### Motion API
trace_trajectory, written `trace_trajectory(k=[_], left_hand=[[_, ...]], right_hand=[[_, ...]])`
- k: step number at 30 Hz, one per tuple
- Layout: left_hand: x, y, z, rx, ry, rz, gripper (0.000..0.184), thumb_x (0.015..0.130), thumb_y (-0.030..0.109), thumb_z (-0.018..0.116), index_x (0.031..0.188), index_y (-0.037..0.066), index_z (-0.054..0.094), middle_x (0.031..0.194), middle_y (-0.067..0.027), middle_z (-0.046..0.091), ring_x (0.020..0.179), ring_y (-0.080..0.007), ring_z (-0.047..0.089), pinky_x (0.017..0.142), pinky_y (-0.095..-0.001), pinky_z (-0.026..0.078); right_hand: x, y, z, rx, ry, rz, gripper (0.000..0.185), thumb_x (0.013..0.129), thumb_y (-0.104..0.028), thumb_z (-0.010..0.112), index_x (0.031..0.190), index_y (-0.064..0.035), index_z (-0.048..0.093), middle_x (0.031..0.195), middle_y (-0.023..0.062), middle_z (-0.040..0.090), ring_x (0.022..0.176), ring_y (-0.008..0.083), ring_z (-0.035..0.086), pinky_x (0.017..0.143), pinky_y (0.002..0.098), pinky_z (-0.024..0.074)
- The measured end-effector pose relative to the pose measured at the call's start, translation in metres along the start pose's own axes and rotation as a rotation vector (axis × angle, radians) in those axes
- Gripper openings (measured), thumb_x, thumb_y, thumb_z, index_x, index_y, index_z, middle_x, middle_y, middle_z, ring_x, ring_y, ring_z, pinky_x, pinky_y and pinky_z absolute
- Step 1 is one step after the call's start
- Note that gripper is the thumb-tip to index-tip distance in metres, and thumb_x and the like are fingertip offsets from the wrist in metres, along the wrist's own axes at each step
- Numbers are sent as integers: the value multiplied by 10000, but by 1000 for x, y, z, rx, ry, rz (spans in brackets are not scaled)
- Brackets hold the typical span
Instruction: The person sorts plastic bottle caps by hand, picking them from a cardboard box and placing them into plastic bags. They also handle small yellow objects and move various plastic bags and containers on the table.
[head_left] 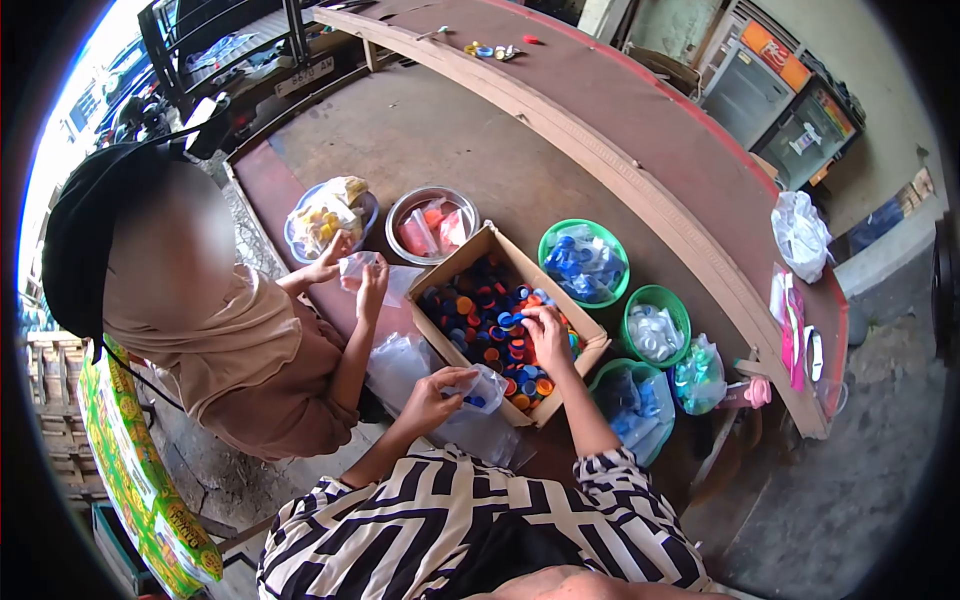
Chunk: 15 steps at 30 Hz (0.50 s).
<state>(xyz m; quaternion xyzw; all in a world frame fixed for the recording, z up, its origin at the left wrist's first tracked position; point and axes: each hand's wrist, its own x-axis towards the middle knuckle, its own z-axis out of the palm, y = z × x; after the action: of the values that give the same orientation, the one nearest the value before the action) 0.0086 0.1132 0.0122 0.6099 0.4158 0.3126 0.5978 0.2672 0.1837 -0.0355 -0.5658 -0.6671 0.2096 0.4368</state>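
A cardboard box (595, 357) full of loose bottle caps, blue, orange, red and dark, stands in front of me. My right hand (548, 335) is over the box's right part, its fingers closed on a blue cap (512, 320). Beside the box's near left side, my left hand (437, 398) grips a clear plastic bag (487, 388) with some blue caps inside. More clear bags (400, 365) lie to the left of the box, between me and the co-worker.
A co-worker (250, 350) at the left holds another clear bag (385, 277). Behind the box are a metal bowl (393, 240) and a basket of yellow items (330, 220). Green baskets (622, 262) with bagged caps stand to the right. A wooden rail (640, 170) crosses behind.
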Motion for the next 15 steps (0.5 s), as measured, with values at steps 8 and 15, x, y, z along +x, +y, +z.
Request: trace_trajectory(k=[8,15], left_hand=[[7,3,10,30,-35,60,465,750,-44,535,1200,34,618,1169,-116,602,993,-184,615,762,-280,533],[-10,7,10,112,-72,183,461,736,-54,536,1178,34,631,1170,-111,603,1013,-185,613,760,-293,543]], right_hand=[[-85,-108,-15,11,-113,-186,214,849,-147,670,1032,-56,609,1077,81,605,989,274,574,928,389,417],[-118,-127,-21,-274,-181,-221,314,705,-207,781,962,-91,643,1231,85,512,1145,275,481,978,402,381]])
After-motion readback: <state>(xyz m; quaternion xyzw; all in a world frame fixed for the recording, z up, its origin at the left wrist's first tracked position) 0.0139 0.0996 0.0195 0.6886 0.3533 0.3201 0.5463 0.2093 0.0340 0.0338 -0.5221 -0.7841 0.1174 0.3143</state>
